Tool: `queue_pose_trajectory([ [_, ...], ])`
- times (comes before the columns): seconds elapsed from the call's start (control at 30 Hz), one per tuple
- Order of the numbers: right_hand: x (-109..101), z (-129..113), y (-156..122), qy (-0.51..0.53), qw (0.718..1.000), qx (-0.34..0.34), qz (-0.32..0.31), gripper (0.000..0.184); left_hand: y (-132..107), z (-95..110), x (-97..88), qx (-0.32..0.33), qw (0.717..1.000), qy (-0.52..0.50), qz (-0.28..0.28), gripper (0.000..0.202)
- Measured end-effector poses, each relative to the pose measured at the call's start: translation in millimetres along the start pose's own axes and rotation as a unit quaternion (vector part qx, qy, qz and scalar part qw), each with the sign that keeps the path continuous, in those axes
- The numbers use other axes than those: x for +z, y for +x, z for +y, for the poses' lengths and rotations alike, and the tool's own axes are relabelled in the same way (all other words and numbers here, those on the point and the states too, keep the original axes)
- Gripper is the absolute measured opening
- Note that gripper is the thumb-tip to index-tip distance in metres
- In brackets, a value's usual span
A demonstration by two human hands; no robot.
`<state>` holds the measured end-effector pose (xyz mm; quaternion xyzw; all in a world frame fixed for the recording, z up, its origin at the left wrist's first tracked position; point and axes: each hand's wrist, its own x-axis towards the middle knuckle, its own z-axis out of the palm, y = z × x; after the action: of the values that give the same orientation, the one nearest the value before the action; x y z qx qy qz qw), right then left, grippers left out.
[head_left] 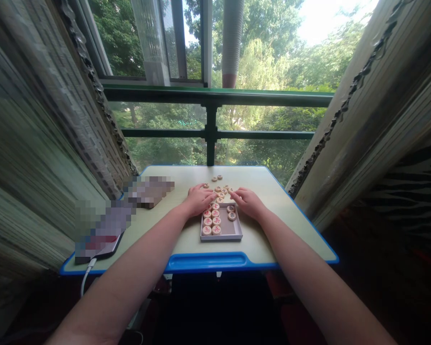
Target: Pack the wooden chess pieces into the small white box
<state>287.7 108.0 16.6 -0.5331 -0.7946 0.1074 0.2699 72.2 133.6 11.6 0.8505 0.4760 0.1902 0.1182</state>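
Note:
A shallow white box holds Chinese chess pieces. Pieces with red characters, such as a red chess piece, stand in two columns along its left side. Two dark-lettered pieces lie at its upper right. Beyond the box, several loose chess pieces are scattered on the table. My left hand is open, its fingers spread over the box's far left corner and partly hiding pieces there. At the far right corner, my right hand is open, fingertips beside a loose chess piece; contact is unclear.
The pale table has a blue rim and a front groove. Blurred-out items lie at its left, with a white cable hanging over the edge. Curtains flank both sides; a green railing and window stand behind.

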Motion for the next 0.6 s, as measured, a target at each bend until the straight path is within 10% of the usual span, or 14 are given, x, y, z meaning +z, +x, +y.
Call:
queue_pose_trajectory([
  [0.6,-3.7,-1.7,-0.1,-0.005,1.000,0.008,-0.009,0.041,1.1,1.6,-2.7,-0.019,1.000,-0.019,-0.008,0.059],
])
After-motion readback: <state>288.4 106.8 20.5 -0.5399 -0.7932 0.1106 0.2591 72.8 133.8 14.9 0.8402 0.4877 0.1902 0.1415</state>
